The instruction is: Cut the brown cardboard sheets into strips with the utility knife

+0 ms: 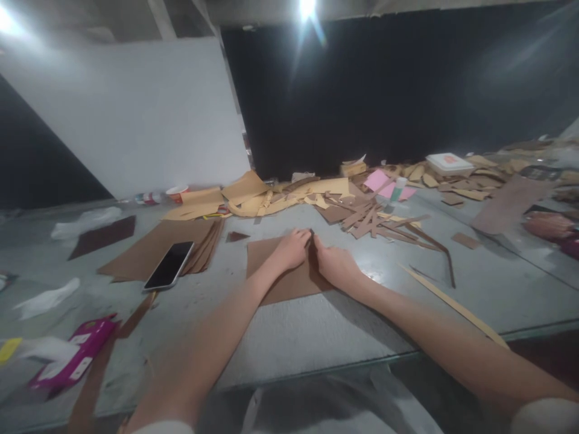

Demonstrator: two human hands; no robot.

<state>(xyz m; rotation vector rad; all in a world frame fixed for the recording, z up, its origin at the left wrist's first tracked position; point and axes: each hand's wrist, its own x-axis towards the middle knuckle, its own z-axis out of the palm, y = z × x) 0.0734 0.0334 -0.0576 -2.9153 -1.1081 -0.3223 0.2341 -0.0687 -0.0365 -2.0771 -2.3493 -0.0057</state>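
A brown sheet (289, 286), of paper-like or leather-like material, lies on the grey table (289, 343) in front of me. My left hand (296, 248) rests on its upper part, fingers curled in at a dark raised edge. From the right, my right hand (337, 264) meets it there, with the fingertips closed on that same edge. The two hands almost touch. Whether a small tool is between the fingers is hidden. To the left of my left hand is a stack of similar brown sheets (136, 244), with a phone (169, 266) lying on it.
Cut brown strips (371, 220) and tan scraps (312, 188) are heaped along the back. A glue-stick-like tube (398, 190) stands near pink paper (378, 179). A white box (449, 164) sits back right. A magenta packet (75, 355) lies front left; a long tan strip (455, 304) lies right.
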